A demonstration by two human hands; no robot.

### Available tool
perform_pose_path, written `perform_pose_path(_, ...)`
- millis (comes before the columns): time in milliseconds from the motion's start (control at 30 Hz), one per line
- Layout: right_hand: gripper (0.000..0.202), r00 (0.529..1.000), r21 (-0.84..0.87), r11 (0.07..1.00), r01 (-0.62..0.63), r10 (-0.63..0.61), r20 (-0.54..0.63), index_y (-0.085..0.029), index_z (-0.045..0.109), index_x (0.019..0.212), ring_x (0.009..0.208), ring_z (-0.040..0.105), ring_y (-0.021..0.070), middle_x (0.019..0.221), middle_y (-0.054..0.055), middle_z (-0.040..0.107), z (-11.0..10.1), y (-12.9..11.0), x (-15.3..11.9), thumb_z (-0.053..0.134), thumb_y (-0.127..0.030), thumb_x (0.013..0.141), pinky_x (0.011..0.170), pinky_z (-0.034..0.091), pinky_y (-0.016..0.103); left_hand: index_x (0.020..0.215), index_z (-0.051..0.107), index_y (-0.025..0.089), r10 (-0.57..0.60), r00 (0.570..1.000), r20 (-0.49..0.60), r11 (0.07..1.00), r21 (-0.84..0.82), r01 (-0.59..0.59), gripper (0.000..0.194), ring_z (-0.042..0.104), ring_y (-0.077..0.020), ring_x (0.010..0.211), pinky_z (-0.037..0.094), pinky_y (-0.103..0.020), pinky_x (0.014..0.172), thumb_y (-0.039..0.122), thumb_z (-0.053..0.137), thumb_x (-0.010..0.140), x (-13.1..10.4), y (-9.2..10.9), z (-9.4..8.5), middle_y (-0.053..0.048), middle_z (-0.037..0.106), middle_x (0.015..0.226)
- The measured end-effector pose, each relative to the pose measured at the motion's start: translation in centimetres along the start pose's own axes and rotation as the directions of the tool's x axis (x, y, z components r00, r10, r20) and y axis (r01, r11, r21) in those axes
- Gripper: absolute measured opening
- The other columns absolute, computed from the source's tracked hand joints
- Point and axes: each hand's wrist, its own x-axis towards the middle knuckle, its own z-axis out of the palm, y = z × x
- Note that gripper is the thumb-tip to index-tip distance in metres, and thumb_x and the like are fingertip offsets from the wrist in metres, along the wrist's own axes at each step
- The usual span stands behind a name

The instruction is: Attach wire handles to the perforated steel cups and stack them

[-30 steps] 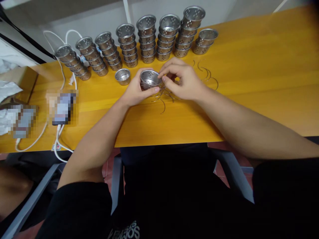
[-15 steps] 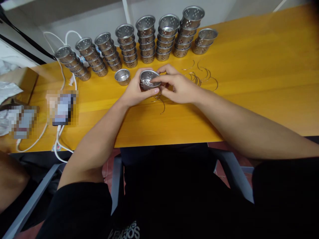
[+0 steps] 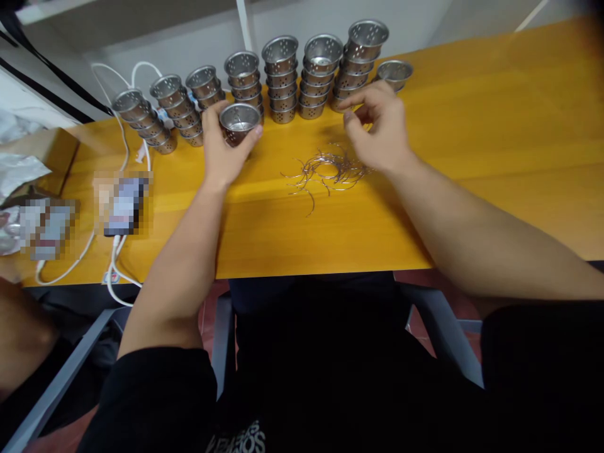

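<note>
My left hand [image 3: 221, 148] is wrapped round a perforated metal cup [image 3: 240, 129], held upright by its sides just in front of the stacks. What lies under this cup is hidden by the hand. Out to the right, my right hand [image 3: 380, 123] hovers with thumb and fingers apart and nothing visible between them. It partly covers a short stack of cups [image 3: 395, 74] at the right end of the row. Between the hands, a loose tangle of thin curved wires [image 3: 325, 173] lies on the table.
Several stacks of the same cups [image 3: 282, 82] line the back of the yellow table [image 3: 495, 157]. On the left are a phone [image 3: 126, 204] with white cables, a second blurred device [image 3: 53, 233] and a cardboard box [image 3: 61, 157]. Another person's arm [image 3: 23, 340] shows at lower left.
My left hand has carried the cup left and back, over where a single cup stood. My right hand has left the cup and moved right and back, uncovering more of the wires.
</note>
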Motion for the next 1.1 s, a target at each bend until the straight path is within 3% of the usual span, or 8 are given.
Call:
perform_pose_path(100,0.012,0.997,-0.050,0.996,-0.080,0.080,0.000,-0.031,0.091,0.132,0.108,0.078,0.0319,0.139,0.014,0.083,0.1,0.6,0.2,0.089,-0.038,0.122,0.102,0.074,0.051,0.147,0.062,0.037,-0.067,0.989,0.134,0.993,0.104,0.053,0.097,0.034,-0.0277,0.191,0.031,-0.073,0.159,0.124,0.052,0.106,0.0,-1.6,-1.0,-0.002,0.084,0.158)
perform_pose_path(200,0.024,0.996,-0.067,0.994,-0.086,0.085,-0.004,-0.029,0.092,0.129,0.106,0.081,0.0302,0.136,0.013,0.087,0.4,0.0,0.1,0.084,-0.011,0.116,0.098,0.072,0.047,0.142,0.057,0.033,-0.072,0.967,0.244,0.979,0.204,0.022,0.105,0.030,-0.0208,0.189,0.019,-0.072,0.163,0.126,0.024,0.107,0.1,-3.1,-1.1,0.000,0.085,0.147)
perform_pose_path(367,0.027,0.995,-0.074,0.993,-0.097,0.099,0.018,-0.026,0.094,0.123,0.107,0.082,0.0315,0.127,0.013,0.089,0.6,-1.3,-0.1,0.081,-0.003,0.116,0.099,0.071,0.048,0.149,0.060,0.034,-0.090,0.968,0.236,0.988,0.145,0.057,0.107,0.032,-0.0242,0.196,0.016,-0.070,0.168,0.128,0.037,0.103,0.3,-4.3,-0.9,-0.004,0.083,0.159)
perform_pose_path(467,0.029,0.991,-0.079,0.989,-0.122,0.126,0.042,-0.024,0.095,0.122,0.108,0.084,0.0313,0.124,0.013,0.090,0.6,-2.0,-0.2,0.082,0.000,0.116,0.098,0.071,0.047,0.152,0.059,0.033,-0.123,0.961,0.246,0.975,0.210,0.072,0.110,0.030,-0.0179,0.197,0.015,-0.068,0.168,0.126,0.026,0.103,0.5,-5.4,-1.1,-0.003,0.084,0.162)
perform_pose_path(567,0.032,0.990,-0.061,0.990,-0.128,0.132,0.056,-0.023,0.096,0.121,0.110,0.086,0.0309,0.126,0.012,0.093,0.6,-2.4,-0.2,0.080,0.004,0.115,0.098,0.071,0.045,0.147,0.058,0.035,-0.149,0.959,0.242,0.943,0.326,0.064,0.115,0.041,-0.0121,0.189,0.029,-0.063,0.165,0.130,0.016,0.096,0.5,-6.6,-1.4,-0.002,0.088,0.159)
perform_pose_path(700,0.031,0.984,-0.054,0.985,-0.163,0.167,0.070,-0.024,0.095,0.122,0.111,0.086,0.0311,0.128,0.011,0.094,0.7,-2.6,-0.3,0.079,0.002,0.118,0.100,0.070,0.046,0.155,0.055,0.033,-0.251,0.966,0.064,0.922,0.321,0.218,0.135,0.069,-0.0253,0.166,0.053,-0.066,0.153,0.138,0.055,0.070,0.5,-6.0,-1.3,-0.007,0.085,0.165)
perform_pose_path(800,0.030,0.985,-0.025,0.988,-0.154,0.155,0.074,-0.024,0.095,0.120,0.112,0.087,0.0324,0.126,0.012,0.095,0.7,-2.3,-0.4,0.079,0.001,0.117,0.100,0.070,0.048,0.145,0.062,0.033,-0.278,0.959,-0.047,0.935,0.215,0.281,0.123,0.078,-0.0324,0.154,0.061,-0.066,0.147,0.120,0.091,0.063,0.4,-4.7,-1.0,-0.008,0.088,0.154)
perform_pose_path(1100,0.029,0.989,-0.022,0.993,-0.117,0.118,0.086,-0.024,0.095,0.120,0.113,0.089,0.0335,0.126,0.012,0.096,1.0,-1.7,-0.6,0.077,-0.001,0.116,0.102,0.072,0.049,0.134,0.062,0.030,-0.336,0.941,-0.032,0.921,0.198,0.336,0.106,0.080,-0.0253,0.140,0.063,-0.055,0.133,0.102,0.107,0.070,0.3,-2.7,-0.9,-0.005,0.086,0.143)
